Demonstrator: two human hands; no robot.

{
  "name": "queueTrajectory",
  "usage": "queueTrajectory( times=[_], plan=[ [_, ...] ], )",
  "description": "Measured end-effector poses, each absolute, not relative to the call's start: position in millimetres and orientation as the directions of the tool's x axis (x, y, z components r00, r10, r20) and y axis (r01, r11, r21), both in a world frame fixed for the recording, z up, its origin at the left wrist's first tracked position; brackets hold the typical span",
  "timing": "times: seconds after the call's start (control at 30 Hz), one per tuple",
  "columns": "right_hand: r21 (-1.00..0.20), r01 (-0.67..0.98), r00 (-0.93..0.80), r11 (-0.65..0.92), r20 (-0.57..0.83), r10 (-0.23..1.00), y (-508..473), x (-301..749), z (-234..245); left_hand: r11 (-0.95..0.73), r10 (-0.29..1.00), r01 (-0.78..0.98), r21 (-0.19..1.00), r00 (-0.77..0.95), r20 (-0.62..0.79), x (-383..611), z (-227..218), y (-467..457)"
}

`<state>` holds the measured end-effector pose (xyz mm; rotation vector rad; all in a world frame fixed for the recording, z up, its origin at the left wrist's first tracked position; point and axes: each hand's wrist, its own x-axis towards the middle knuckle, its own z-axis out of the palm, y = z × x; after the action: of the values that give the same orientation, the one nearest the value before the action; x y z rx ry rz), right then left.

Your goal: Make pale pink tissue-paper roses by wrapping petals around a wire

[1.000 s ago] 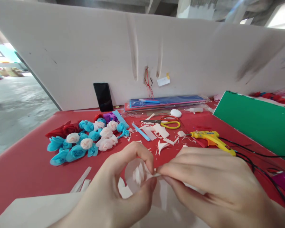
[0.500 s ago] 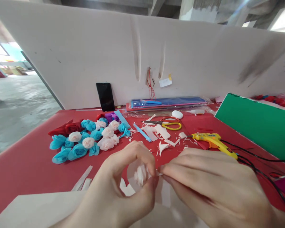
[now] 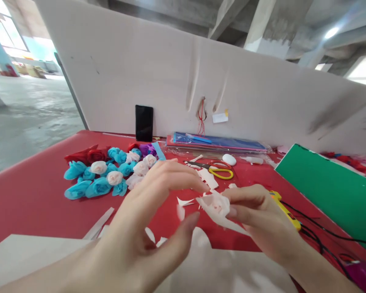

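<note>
My right hand (image 3: 262, 221) pinches a small pale pink paper rose (image 3: 217, 206), held up above the red table (image 3: 33, 203). My left hand (image 3: 152, 215) hovers just left of the rose with fingers and thumb spread apart, holding nothing. A heap of finished blue, white, red and purple paper roses (image 3: 110, 173) lies on the table behind my left hand. Paper scraps (image 3: 184, 201) lie below the rose.
Yellow-handled scissors (image 3: 219, 171), a yellow glue gun (image 3: 285, 207) with black cables, a white glue bottle (image 3: 253, 160) and a packet of coloured paper sheets (image 3: 216, 142) lie beyond. A phone (image 3: 144, 123) leans on the white board. A green sheet (image 3: 332, 191) stands right; white paper (image 3: 24, 256) lies near me.
My left hand has let go of the rolled paper and spread its fingers. My right hand now holds the rose alone, lifted and turned. The camera has tilted up.
</note>
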<state>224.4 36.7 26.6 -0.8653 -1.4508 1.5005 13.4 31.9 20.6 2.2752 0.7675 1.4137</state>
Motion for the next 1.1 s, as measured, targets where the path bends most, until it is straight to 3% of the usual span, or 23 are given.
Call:
queueTrajectory(
  times=[0.1,0.2,0.57,1.1],
  plan=[
    [-0.953,-0.263,-0.434,-0.149,-0.021,0.901,37.7,218.5,19.7,-0.855,0.518,0.208,0.476,0.397,0.758,17.2,21.4,34.7],
    [-0.928,-0.302,-0.469,-0.217,-0.053,0.881,34.9,212.3,18.6,-0.861,0.508,0.202,0.467,0.357,0.784,17.9,22.0,35.4],
    [-0.894,-0.376,-0.486,-0.244,-0.034,0.874,30.6,208.7,17.5,-0.899,0.436,0.211,0.384,0.344,0.831,11.1,25.2,36.0],
    [-0.894,-0.349,-0.377,-0.281,-0.141,0.916,32.0,209.4,22.2,-0.870,0.371,0.443,0.217,0.300,0.879,6.5,18.4,29.2]
  ],
)
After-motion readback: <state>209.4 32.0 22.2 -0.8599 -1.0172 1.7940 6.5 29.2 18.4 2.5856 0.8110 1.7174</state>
